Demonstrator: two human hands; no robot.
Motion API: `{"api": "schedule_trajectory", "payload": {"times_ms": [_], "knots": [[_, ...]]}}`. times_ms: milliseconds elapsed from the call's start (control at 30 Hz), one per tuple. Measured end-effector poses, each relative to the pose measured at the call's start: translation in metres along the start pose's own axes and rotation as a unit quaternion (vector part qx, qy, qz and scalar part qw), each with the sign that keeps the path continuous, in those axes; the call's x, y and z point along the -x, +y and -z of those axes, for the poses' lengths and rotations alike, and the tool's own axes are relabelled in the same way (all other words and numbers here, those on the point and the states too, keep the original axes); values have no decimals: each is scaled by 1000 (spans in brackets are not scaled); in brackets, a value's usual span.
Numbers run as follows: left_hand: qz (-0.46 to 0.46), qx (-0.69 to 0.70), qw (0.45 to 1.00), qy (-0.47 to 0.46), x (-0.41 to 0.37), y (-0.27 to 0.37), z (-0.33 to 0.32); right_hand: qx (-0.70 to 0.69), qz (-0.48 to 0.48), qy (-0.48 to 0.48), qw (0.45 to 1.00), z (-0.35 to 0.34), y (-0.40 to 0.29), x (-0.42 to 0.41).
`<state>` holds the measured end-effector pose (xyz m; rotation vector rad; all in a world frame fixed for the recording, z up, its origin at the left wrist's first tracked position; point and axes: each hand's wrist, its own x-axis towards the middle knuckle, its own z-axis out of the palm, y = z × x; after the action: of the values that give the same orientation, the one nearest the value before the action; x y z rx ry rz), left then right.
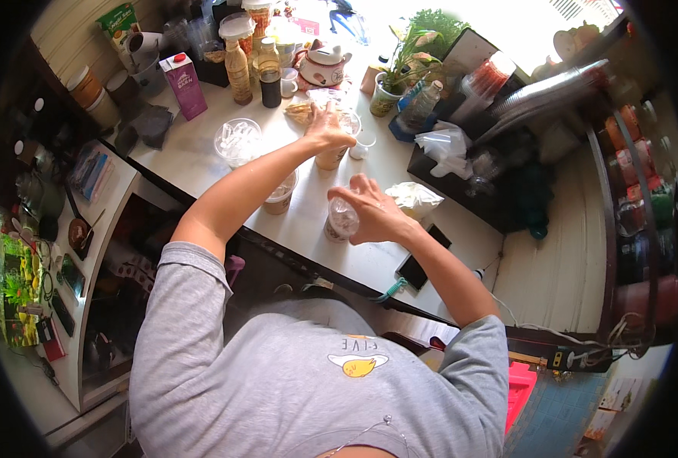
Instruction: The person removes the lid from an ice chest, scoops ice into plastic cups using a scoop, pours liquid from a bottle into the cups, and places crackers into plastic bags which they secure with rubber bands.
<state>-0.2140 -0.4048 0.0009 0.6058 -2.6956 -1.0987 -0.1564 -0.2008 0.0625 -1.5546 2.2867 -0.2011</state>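
On the white counter [302, 229], my left hand [326, 130] reaches over the top of a clear plastic cup [330, 159] of light-brown drink, fingers spread around its rim. Nearer to me, my right hand [376, 213] has its thumb and fingers around the upper part of another clear plastic cup [342, 220], which seems to contain ice. Part of each cup's top is hidden by the hand. Under my left forearm, a third cup [280, 197] of brown drink stands partly covered. A cup of ice [237, 140] is to its left. Beside the left hand's cup sits a small white cup [362, 146].
A purple carton [184, 86], two bottles [270, 74] and a cat-shaped ceramic pot [322, 66] line the back. A potted plant [386, 94] and stacked plastic cups [545, 94] stand right. Near my right arm lie a white plastic bag [413, 199] and a phone [425, 257].
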Motion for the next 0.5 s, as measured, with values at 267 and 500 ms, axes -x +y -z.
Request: {"api": "schedule_trajectory", "payload": {"times_ms": [267, 500], "knots": [[-4, -51, 999, 13, -3, -4, -10, 34, 52, 17, 998, -1, 22, -17], [9, -25, 1000, -12, 0, 0, -2, 22, 87, -7, 996, 3, 31, -29]]}}
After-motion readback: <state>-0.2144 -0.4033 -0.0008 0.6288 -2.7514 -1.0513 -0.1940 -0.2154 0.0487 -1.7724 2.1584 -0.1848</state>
